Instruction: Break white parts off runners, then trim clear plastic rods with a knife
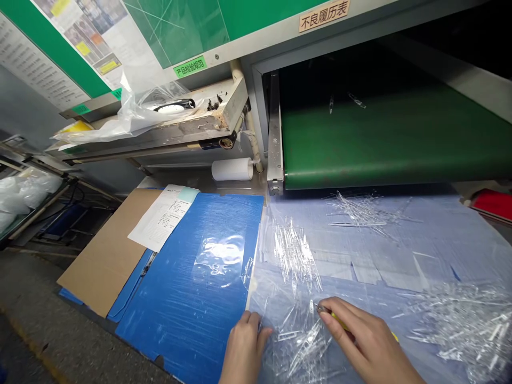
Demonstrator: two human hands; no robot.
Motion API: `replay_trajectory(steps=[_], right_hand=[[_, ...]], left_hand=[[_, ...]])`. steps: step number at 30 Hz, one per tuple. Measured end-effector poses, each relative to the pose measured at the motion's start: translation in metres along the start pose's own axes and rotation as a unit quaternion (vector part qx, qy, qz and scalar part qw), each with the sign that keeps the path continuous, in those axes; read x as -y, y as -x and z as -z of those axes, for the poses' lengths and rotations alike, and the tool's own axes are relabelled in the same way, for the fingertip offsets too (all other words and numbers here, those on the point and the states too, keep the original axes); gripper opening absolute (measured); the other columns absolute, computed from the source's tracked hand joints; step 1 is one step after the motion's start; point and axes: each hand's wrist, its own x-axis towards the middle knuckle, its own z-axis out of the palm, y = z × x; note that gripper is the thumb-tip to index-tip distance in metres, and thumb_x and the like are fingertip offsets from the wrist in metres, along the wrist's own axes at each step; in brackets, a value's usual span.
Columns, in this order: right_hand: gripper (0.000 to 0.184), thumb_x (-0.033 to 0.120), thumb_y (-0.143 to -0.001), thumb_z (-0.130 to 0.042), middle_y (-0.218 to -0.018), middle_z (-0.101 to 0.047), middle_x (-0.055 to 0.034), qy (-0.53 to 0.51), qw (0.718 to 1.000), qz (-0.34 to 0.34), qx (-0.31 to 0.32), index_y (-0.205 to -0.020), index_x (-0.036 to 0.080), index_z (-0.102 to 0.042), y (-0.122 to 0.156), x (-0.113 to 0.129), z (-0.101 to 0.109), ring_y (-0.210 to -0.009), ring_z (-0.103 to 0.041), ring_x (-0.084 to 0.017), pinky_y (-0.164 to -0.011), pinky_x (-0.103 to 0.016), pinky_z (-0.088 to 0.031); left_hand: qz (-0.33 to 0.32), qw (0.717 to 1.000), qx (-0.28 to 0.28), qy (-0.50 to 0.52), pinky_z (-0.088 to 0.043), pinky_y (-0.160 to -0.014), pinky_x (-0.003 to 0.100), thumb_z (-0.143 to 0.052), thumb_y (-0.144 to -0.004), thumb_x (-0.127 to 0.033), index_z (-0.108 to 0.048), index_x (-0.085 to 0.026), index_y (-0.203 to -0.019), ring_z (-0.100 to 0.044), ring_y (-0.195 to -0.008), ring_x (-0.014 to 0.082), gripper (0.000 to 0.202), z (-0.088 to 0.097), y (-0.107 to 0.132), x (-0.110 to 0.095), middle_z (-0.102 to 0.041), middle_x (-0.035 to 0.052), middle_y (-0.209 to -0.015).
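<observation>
My right hand [366,333] is closed around a small tool with yellow handles [339,320], which looks like nippers; its metal tip points left over the plastic. Low in the middle, my left hand [245,344] has its fingers curled and the thumb toward them, with a thin clear piece, partly hidden, seeming to be between them. Between and below both hands lies a loose heap of slim clear plastic pieces [306,346]. Just beyond is a more aligned pile of clear pieces [295,250].
A large heap of clear pieces [472,320] lies at right, a smaller pile [360,210] below the green conveyor belt [380,138]. On the left are a blue board [180,314] with a clear bag [222,250], paper sheet [164,216] and cardboard [112,245]. A white roll [232,169] stands behind.
</observation>
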Motion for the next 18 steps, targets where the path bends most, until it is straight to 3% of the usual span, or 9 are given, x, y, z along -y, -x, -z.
replay_trajectory(steps=[3, 7, 11, 14, 18], right_hand=[[0.021, 0.031, -0.092, -0.036, -0.073, -0.063, 0.0009, -0.015, 1.0, -0.019, 0.011, -0.084, 0.024, -0.054, 0.002, -0.002, -0.001, -0.062, -0.062, -0.013, -0.055, -0.023, -0.047], [0.02, 0.03, -0.092, -0.037, -0.074, -0.064, 0.0005, -0.023, 1.0, -0.02, 0.009, -0.084, 0.024, -0.054, 0.0, -0.001, -0.001, -0.061, -0.062, -0.013, -0.055, -0.023, -0.048], [0.021, 0.029, -0.091, -0.037, -0.074, -0.064, 0.0004, -0.014, 1.0, -0.005, 0.01, -0.082, 0.023, -0.054, -0.001, 0.0, 0.002, -0.063, -0.063, -0.014, -0.057, -0.023, -0.048], [0.022, 0.03, -0.092, -0.035, -0.071, -0.063, 0.0007, -0.011, 1.0, -0.019, 0.019, -0.082, 0.024, -0.052, 0.001, -0.004, 0.005, -0.062, -0.062, -0.014, -0.056, -0.023, -0.047], [0.024, 0.034, -0.092, -0.034, -0.068, -0.061, 0.0012, -0.016, 0.998, -0.051, 0.025, -0.08, 0.023, -0.051, 0.001, -0.01, 0.009, -0.059, -0.061, -0.014, -0.053, -0.023, -0.046]], left_hand=[[-0.019, 1.0, -0.015, -0.009, -0.036, -0.058, 0.029, -0.045, -0.084, -0.025, -0.059, -0.016, -0.082, -0.06, -0.069, 0.0237, 0.017, 0.006, -0.008, -0.001, -0.061, 0.0107, -0.085], [-0.064, 0.996, -0.063, -0.001, -0.038, -0.065, 0.029, -0.039, -0.087, -0.019, -0.056, -0.017, -0.081, -0.059, -0.077, 0.0222, 0.018, 0.012, -0.047, -0.033, -0.06, 0.0087, -0.086], [-0.077, 0.992, -0.099, 0.029, -0.039, -0.066, 0.028, -0.045, -0.084, -0.017, -0.052, -0.016, -0.09, -0.059, -0.076, 0.0212, 0.009, 0.006, -0.091, -0.061, -0.061, 0.0079, -0.083], [-0.075, 0.99, -0.106, 0.06, -0.04, -0.062, 0.027, -0.052, -0.079, -0.014, -0.05, -0.016, -0.092, -0.058, -0.067, 0.0187, 0.013, 0.002, -0.107, -0.061, -0.06, 0.0033, -0.071], [-0.072, 0.987, -0.106, 0.101, -0.041, -0.06, 0.024, -0.054, -0.076, -0.012, -0.051, -0.016, -0.091, -0.057, -0.061, 0.0135, 0.016, 0.004, -0.11, -0.047, -0.056, -0.0029, -0.063]])
